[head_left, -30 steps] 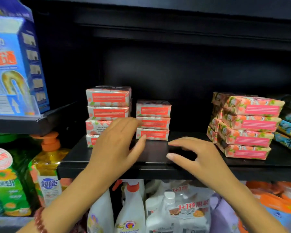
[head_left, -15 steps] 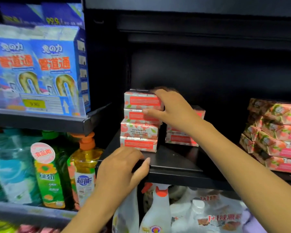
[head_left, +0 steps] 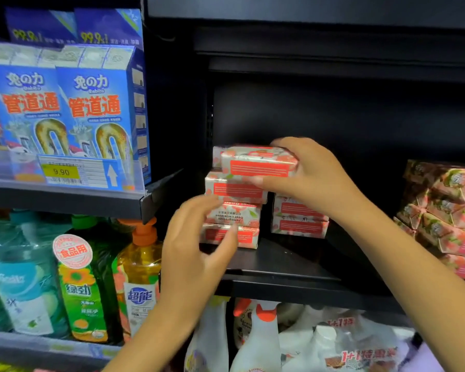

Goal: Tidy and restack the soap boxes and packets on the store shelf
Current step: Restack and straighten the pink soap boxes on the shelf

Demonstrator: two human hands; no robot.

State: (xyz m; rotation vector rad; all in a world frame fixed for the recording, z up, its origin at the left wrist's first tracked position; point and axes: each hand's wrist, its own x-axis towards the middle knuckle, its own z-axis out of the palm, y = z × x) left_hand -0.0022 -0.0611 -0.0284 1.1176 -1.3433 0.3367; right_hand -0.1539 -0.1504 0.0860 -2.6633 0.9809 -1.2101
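On the black shelf (head_left: 285,261) stands a tall stack of red-and-white soap boxes (head_left: 234,210). My right hand (head_left: 314,175) grips the stack's top soap box (head_left: 258,163), thumb under its front and fingers over the back. The box sits slightly askew, shifted to the right over the stack. My left hand (head_left: 196,245) hovers in front of the stack's lower boxes with fingers spread and holds nothing. A shorter stack of the same boxes (head_left: 298,218) stands just right of the tall one, partly behind my right wrist.
Pink floral soap packets (head_left: 446,210) are piled at the shelf's right end. Blue drain-cleaner boxes (head_left: 65,108) fill the upper left shelf. Dish-liquid bottles (head_left: 137,277) stand below them, and spray bottles (head_left: 255,342) stand under the soap shelf.
My right hand has closed round the top box and shifted it rightward off square. My left hand has risen from the shelf edge to in front of the stack's lower boxes.
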